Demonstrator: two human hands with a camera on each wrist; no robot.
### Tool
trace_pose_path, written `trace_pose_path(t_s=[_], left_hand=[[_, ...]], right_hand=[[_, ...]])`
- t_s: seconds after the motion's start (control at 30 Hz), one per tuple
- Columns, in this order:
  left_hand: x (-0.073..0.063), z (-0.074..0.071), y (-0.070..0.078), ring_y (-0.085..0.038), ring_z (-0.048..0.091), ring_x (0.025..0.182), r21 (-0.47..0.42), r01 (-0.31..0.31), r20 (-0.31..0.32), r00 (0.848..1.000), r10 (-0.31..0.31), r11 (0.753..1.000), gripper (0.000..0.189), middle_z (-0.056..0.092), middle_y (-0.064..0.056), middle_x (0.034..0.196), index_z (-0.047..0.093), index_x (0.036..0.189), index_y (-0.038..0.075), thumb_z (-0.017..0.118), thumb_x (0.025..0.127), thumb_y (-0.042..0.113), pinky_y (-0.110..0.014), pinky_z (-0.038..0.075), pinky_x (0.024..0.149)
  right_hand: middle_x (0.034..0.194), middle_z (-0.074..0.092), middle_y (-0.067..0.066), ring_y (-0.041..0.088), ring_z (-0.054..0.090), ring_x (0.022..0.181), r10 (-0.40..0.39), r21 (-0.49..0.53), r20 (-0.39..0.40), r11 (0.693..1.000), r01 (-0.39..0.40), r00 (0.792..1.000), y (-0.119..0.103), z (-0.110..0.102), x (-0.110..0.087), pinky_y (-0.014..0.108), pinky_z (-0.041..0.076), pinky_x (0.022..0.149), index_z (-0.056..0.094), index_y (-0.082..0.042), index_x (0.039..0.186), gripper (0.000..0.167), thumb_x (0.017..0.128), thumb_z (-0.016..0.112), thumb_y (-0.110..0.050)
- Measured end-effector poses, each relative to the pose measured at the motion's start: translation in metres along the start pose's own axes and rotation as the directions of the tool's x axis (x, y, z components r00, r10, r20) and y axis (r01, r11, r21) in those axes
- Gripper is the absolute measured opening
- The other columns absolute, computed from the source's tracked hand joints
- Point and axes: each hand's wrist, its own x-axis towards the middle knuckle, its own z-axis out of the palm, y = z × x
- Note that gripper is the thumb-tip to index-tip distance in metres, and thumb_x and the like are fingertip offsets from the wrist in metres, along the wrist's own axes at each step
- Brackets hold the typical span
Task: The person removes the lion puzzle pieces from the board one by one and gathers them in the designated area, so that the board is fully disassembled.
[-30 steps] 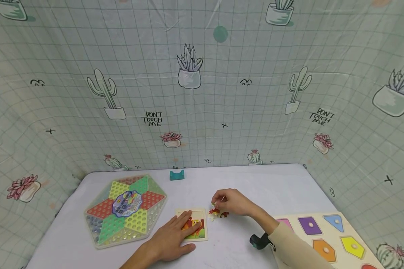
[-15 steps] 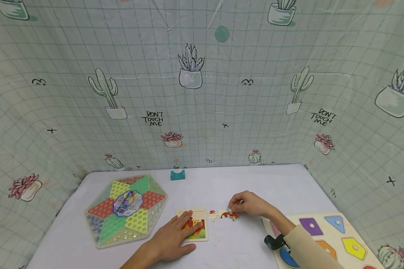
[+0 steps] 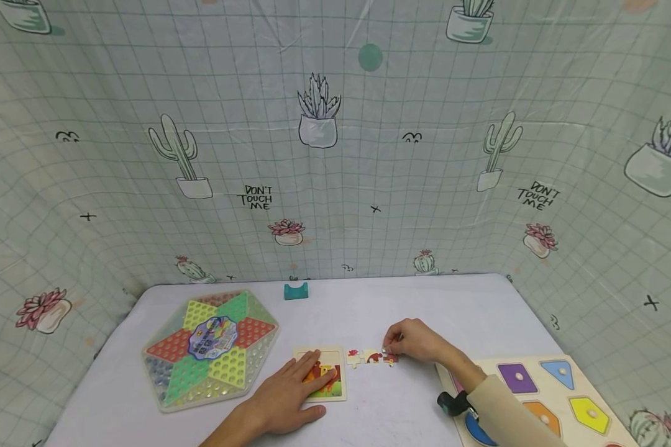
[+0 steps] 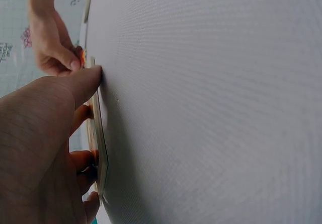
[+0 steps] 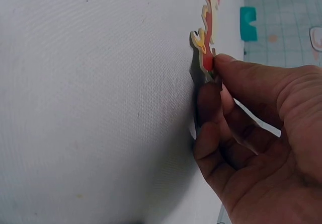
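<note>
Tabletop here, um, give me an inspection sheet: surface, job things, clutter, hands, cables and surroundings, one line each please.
Surface: white tabletop, pale and matte.
Job's things: jigsaw tray, its picture partly covered; jigsaw pieces in a row just right of it.
Clutter: Chinese checkers board at left; teal notched block near the far edge; knobbed shape-puzzle board at right, partly under the sleeve.
Hands: left hand rests on the tray, fingers spread; right hand pinches the end piece.
Cables: nothing seen.
Surroundings: cactus-print grid cloth behind and at both sides.
</note>
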Motion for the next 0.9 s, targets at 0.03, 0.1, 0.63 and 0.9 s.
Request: trace_pose_path(t_s=[0.03, 0.1, 0.63, 0.9], left_hand=[[0.0001, 0.0000, 0.0003, -0.024, 0.018, 0.154, -0.001, 0.001, 0.002, 1.000, -0.001, 1.000, 0.065, 0.021, -0.005, 0.167, 0.037, 0.155, 0.040, 0.052, 0.096, 0.062, -0.048, 0.022, 0.122], [-0.0001, -0.0005, 0.0011, -0.024, 0.017, 0.154, -0.006, 0.005, 0.006, 1.000, -0.005, 1.000, 0.065, 0.021, -0.005, 0.168, 0.037, 0.155, 0.040, 0.052, 0.096, 0.062, -0.048, 0.022, 0.122], [-0.0001, 0.0004, 0.0012, -0.024, 0.017, 0.155, 0.014, -0.005, -0.010, 1.000, 0.006, 1.000, 0.064, 0.021, -0.006, 0.167, 0.037, 0.155, 0.039, 0.052, 0.097, 0.061, -0.047, 0.022, 0.122], [-0.0001, 0.0005, 0.0001, -0.024, 0.018, 0.154, 0.028, -0.011, -0.018, 1.000, 0.011, 1.000, 0.064, 0.022, -0.007, 0.167, 0.037, 0.156, 0.038, 0.052, 0.097, 0.061, -0.047, 0.023, 0.122]], right_hand=[[0.072, 0.064, -0.011, 0.006, 0.052, 0.065, -0.001, 0.000, -0.001, 1.000, 0.001, 1.000, -0.0006, 0.0002, -0.0001, 0.023, 0.043, 0.059, 0.074, -0.015, 0.083, 0.007, 0.089, 0.075, -0.013], [0.073, 0.064, -0.011, 0.006, 0.052, 0.065, -0.002, -0.002, -0.003, 1.000, 0.002, 1.000, -0.0012, 0.0008, -0.0001, 0.023, 0.043, 0.059, 0.073, -0.015, 0.083, 0.007, 0.089, 0.075, -0.014], [0.075, 0.061, -0.009, 0.010, 0.053, 0.069, 0.023, -0.030, -0.022, 0.999, -0.024, 0.999, -0.0003, 0.0067, 0.0031, 0.024, 0.044, 0.060, 0.069, -0.016, 0.081, 0.011, 0.087, 0.076, -0.010], [0.074, 0.060, -0.010, 0.007, 0.052, 0.068, 0.039, -0.026, -0.016, 0.999, -0.039, 0.999, -0.0005, 0.0072, 0.0035, 0.023, 0.044, 0.061, 0.069, -0.017, 0.081, 0.012, 0.088, 0.076, -0.010]])
